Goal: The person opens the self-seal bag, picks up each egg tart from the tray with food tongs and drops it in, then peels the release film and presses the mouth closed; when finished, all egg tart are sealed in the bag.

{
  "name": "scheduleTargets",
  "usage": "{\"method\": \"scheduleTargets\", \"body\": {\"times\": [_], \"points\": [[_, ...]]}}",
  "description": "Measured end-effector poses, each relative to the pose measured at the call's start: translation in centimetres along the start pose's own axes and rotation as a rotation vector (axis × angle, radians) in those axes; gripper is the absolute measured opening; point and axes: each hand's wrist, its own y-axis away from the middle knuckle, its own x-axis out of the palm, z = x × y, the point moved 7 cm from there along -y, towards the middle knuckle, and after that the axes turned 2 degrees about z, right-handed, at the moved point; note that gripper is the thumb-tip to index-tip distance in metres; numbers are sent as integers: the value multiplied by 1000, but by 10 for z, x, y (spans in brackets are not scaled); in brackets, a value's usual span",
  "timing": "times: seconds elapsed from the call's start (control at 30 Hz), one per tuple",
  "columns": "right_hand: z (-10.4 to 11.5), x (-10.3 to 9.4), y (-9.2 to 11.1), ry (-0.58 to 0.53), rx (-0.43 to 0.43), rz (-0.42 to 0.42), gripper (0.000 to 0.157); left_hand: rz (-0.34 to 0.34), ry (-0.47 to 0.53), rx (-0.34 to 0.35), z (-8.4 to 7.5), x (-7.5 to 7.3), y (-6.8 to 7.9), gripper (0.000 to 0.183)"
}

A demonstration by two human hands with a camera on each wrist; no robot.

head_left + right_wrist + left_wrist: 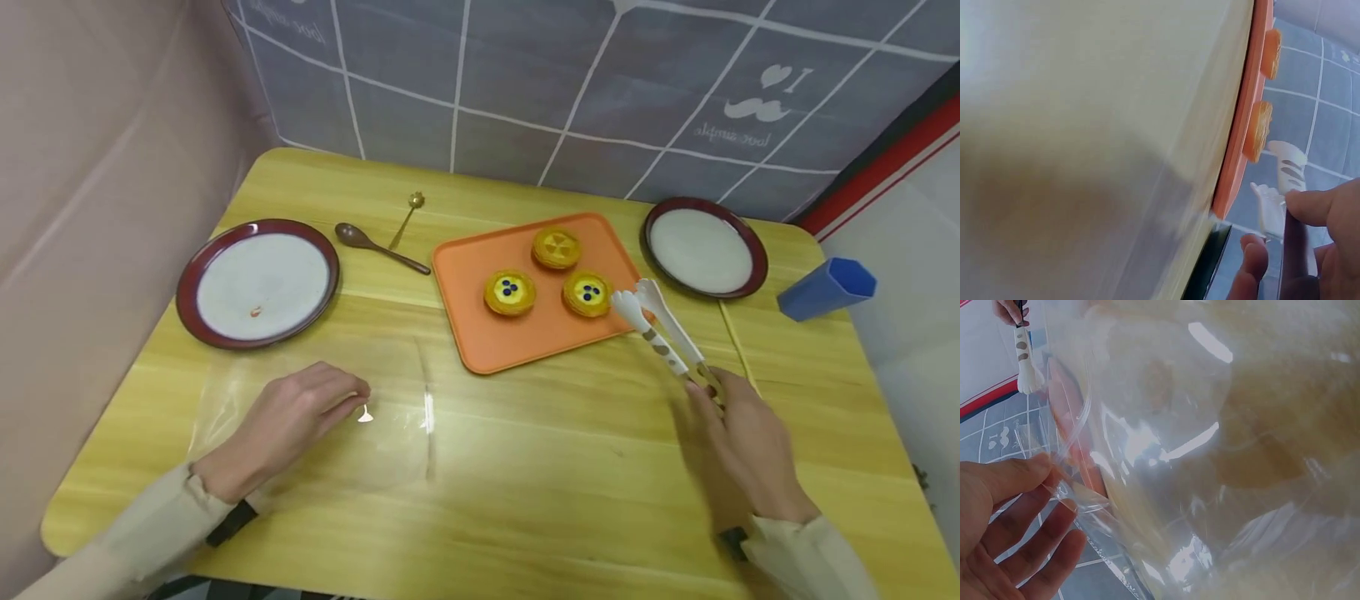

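Note:
My left hand pinches the edge of a clear plastic bag between thumb and finger, above the left front of the table. In the left wrist view the transparent film spreads out from the fingertips, shiny and creased. At the right, my right hand grips a pair of tongs with white, paw-shaped ends, spread apart with nothing between them. Those tips are by the right edge of an orange tray, which bears two egg tarts with blue dots and one tart with a patterned top.
A red-rimmed plate with a small orange crumb lies at the left; another plate is at the back right. Behind are a brown wooden spoon and a small gold spoon. A blue cup and a thin yellow stick are right.

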Motion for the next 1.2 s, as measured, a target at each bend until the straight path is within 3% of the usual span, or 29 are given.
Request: {"method": "scheduleTargets", "body": {"times": [0.37,0.67,0.97,1.2], "points": [[17,16,-30,-47,-2,121,50,-32,2,59,-6,-5,0,12],[23,18,-41,-50,-9,259,54,-26,-8,58,-5,-8,-1,13],[22,16,-43,-159,4,202,41,-28,-9,48,-4,-7,-1,12],[16,14,-44,-215,36,169,40,-26,3,44,-3,-8,-1,12]]}}
